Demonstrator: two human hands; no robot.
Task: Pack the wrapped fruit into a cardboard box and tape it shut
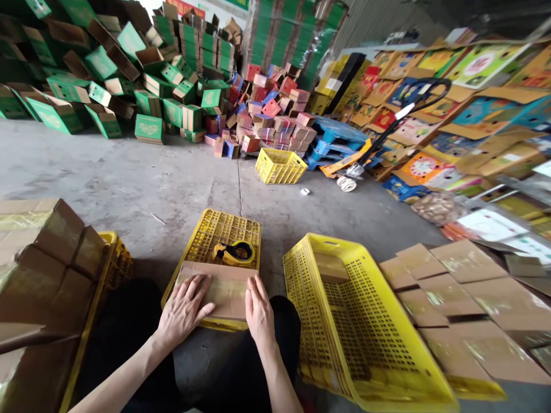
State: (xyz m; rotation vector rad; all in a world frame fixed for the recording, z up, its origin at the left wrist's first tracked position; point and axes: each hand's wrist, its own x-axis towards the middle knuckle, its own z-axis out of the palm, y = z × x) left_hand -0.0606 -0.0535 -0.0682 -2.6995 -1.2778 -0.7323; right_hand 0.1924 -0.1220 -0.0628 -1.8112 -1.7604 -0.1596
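Observation:
A flat brown cardboard box [224, 289] with a strip of tape along its top lies on an upturned yellow crate [228, 223] between my knees. My left hand [185, 304] rests on the box's left part, fingers spread and flat. At the right end of the box, my right hand [259, 310] lies with its fingers stretched along the edge, close together. Just beyond the box, a yellow and black tape dispenser [235, 253] sits on the crate.
To my right stands a yellow basket [361, 321] with a box at its far end, and taped cartons [460, 287] beyond it. Cartons [47, 258] are stacked at left. Farther off are a yellow crate [282, 166], a pallet jack [365, 149] and heaped green boxes [148, 127].

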